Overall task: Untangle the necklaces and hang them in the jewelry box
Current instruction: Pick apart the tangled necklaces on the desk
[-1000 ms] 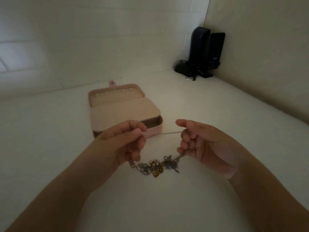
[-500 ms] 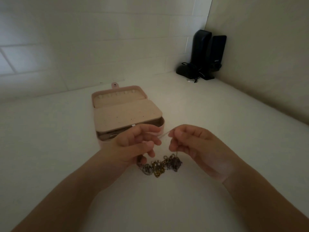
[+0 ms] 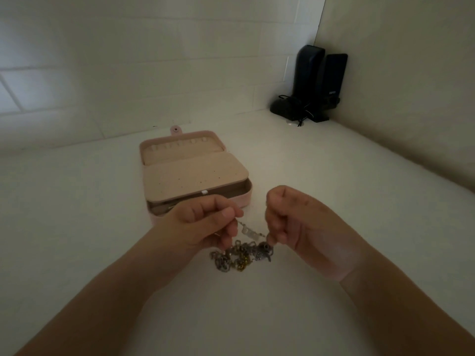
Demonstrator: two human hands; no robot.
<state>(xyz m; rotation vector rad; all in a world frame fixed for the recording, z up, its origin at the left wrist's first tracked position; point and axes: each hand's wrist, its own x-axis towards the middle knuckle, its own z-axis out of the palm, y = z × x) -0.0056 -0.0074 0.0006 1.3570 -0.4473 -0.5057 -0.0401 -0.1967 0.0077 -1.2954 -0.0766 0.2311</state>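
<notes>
Two hands (image 3: 205,224) pinch knotted metal chains (image 3: 241,255).

small pale mark on the black speaker (image 3: 331,83), too blurred to read

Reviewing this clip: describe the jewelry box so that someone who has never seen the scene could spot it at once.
On the white tabletop, just beyond the two hands, sits the jewelry box. It is a small pale pink case lying open, with a row of hooks in its lid and a perforated beige panel. The only other items there, the speakers, are black and far back in the corner.
</notes>
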